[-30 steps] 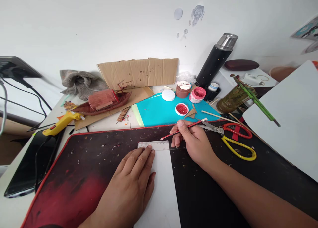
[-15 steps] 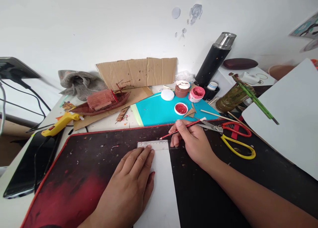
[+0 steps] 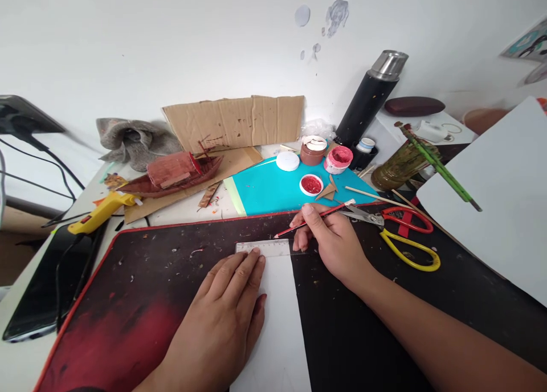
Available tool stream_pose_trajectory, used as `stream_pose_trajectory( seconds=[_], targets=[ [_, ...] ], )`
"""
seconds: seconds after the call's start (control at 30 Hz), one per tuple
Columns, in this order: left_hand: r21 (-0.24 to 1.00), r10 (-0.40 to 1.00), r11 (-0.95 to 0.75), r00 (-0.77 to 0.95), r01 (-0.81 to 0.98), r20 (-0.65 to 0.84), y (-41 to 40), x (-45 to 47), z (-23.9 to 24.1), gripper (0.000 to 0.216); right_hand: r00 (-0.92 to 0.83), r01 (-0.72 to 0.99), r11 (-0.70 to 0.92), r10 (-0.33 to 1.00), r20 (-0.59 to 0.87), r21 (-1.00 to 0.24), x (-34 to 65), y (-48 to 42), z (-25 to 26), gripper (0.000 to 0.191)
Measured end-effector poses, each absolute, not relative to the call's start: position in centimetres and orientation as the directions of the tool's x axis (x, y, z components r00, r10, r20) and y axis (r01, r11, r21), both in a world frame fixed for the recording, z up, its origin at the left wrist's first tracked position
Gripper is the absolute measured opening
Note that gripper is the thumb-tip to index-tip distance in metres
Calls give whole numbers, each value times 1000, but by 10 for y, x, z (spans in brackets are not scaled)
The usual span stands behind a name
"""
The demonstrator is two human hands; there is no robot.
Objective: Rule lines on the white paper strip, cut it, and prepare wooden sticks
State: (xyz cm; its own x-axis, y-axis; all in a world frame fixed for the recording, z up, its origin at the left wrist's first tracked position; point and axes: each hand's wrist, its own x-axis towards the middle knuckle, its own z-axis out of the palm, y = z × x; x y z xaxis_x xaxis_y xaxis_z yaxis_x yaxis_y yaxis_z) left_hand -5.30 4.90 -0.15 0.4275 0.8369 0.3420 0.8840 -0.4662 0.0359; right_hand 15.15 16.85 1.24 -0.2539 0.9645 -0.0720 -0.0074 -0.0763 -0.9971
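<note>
A white strip of paper or card lies lengthwise on the black and red mat. Across its far end sits a clear ruler. My left hand lies flat, fingers stretched out, pressing on the ruler and the strip. In my right hand a red and black pencil is pinched between thumb and fingers. Its tip points left, at the ruler's far edge; whether it touches the paper I cannot tell. Scissors with red and yellow handles lie just right of my right hand.
A red model boat and a yellow glue gun stand at the left. Behind the mat, paint pots rest on a blue sheet. A black thermos and a jar with brushes are at the right.
The view has shifted very slightly. Both hands, the pencil and the ruler keep nearly the same places.
</note>
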Motion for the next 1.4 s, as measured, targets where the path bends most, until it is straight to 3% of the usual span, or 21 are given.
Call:
stream_pose_trajectory(
  seconds=[1.03, 1.4],
  targets=[
    [62, 827, -478, 425, 876, 370, 54, -52, 5, 38, -236, 5, -65, 970, -64, -998, 148, 172, 8, 53],
    [64, 825, -479, 425, 876, 372, 54, -52, 5, 38, -238, 21, -79, 968, -82, -997, 149, 171, 9, 58]
  ],
)
